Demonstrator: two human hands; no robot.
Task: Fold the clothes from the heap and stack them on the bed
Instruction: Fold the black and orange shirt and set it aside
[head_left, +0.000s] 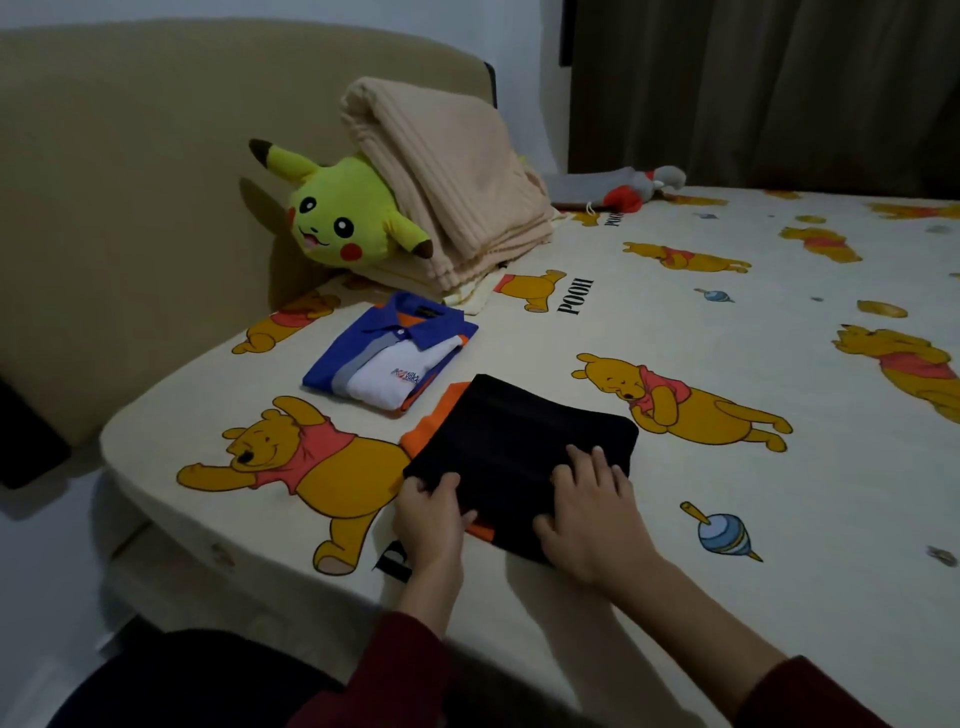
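Pressing down on a folded black garment (519, 441) near the bed's near left corner, the person has both hands on its near edge. The left hand (431, 512) curls its fingers round the garment's near left corner, thumb on top, pinching the layers together. The right hand (592, 506) lies flat with fingers straight and spread, palm down on the cloth towards the near right side. Orange fabric shows under the black along the left and near edges, so it is either an orange-trimmed piece or a second layer; which one cannot be told.

The garment looks soft, light and limp: it lies flat to the bed (675, 519) with rounded fold edges and no stiffness. It should weigh little, but the stacked layers will likely slide apart or sag open if lifted by one corner. A safer hold, as a judgement, would be both hands under opposite sides, or one beneath and one flat on top, keeping the folds squeezed together.

A folded blue, white and orange polo shirt (389, 353) lies just beyond it, towards the left edge, close but apparently not touching; that looks the likely place to stack. Further back sit a yellow plush toy (332, 218) and a folded beige blanket (447, 182).
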